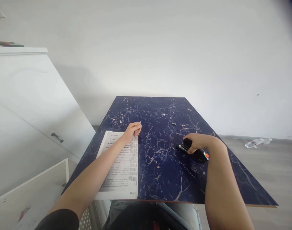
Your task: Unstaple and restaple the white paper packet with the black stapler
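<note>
While the right hand wraps thumb and fingers around a black object with an orange part, on the right side of the table, the left hand sits at the top right corner of a printed sheet, fingers curled together; whether they pinch anything, I cannot tell. Beyond the hands lie 2 small bits, 1 white and 1 green, well apart.
</note>
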`<action>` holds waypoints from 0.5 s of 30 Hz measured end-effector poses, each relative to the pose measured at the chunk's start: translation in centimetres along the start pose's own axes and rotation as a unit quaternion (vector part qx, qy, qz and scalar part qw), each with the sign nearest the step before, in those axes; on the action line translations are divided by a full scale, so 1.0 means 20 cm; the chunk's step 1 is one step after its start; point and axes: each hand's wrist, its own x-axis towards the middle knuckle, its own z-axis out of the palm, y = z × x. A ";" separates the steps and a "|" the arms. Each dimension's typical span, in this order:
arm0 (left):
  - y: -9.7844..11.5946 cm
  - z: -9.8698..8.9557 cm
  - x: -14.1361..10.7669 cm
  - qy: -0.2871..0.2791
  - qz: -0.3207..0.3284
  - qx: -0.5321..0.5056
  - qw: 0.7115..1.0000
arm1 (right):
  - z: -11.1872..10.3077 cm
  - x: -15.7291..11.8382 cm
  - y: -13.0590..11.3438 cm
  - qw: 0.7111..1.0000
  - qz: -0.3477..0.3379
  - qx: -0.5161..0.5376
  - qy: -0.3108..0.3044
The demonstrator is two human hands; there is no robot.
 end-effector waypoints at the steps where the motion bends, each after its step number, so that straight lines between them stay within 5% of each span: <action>1: 0.00 0.00 0.00 -0.001 0.001 0.000 1.000 | 0.00 0.00 0.00 1.000 0.000 -0.001 -0.001; 15: 0.00 0.00 0.00 0.004 -0.001 0.010 1.000 | 0.00 -0.01 -0.05 0.999 -0.030 -0.037 0.016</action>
